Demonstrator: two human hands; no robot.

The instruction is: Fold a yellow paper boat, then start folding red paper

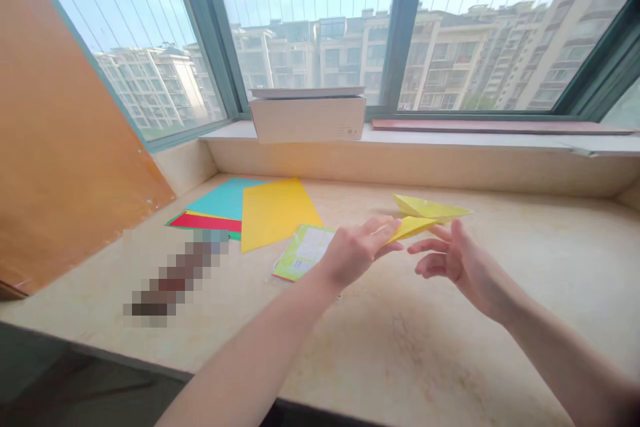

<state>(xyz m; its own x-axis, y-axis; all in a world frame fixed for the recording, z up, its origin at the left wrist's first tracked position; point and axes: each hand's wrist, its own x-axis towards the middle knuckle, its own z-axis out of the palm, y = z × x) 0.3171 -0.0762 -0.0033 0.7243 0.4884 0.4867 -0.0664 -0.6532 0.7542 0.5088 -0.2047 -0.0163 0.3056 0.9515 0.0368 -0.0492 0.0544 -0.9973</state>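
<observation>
A folded yellow paper (425, 212) with pointed flaps is held above the beige stone sill (400, 347). My left hand (356, 250) pinches its near left flap between thumb and fingers. My right hand (453, 255) sits just to the right of it, with fingers curled loosely and fingertips close under the paper's right part; whether they touch the paper is unclear.
A flat yellow sheet (275, 212) lies over teal (223, 199) and red (207, 221) sheets at the left. A green-edged paper packet (303, 252) lies beside my left wrist. A white box (307, 115) stands on the window ledge. An orange panel (60, 147) borders the left.
</observation>
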